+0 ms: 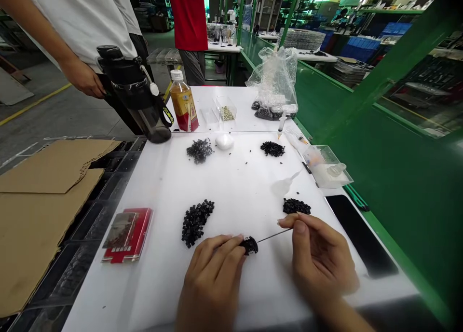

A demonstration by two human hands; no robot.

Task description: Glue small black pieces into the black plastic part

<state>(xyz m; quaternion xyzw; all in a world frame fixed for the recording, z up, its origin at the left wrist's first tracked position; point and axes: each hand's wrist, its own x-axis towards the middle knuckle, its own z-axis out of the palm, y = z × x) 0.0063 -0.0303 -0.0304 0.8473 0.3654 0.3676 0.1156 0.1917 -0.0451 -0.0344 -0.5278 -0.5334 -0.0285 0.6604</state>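
Observation:
My left hand [214, 274] pinches a small, dark, rounded part [250, 245] just above the white table; its exact kind is too small to make out. Between the fingertips of my right hand [320, 250] is a thin needle-like rod [274, 235], whose far tip reaches the dark part. Small black pieces lie in a pile [197, 221] beyond my left hand. Another pile of black pieces [296, 206] sits right behind my right fingertips. Farther back are a heap of finer black pieces [272, 149] and a looser greyish-black heap [200, 150].
A black bottle [135, 100] and a drink bottle [183, 103] stand at the back left. A clear tray [327, 168] and a black phone-like slab [361, 235] line the right edge. A red-backed packet [128, 235] lies left. A person in white stands beside the table.

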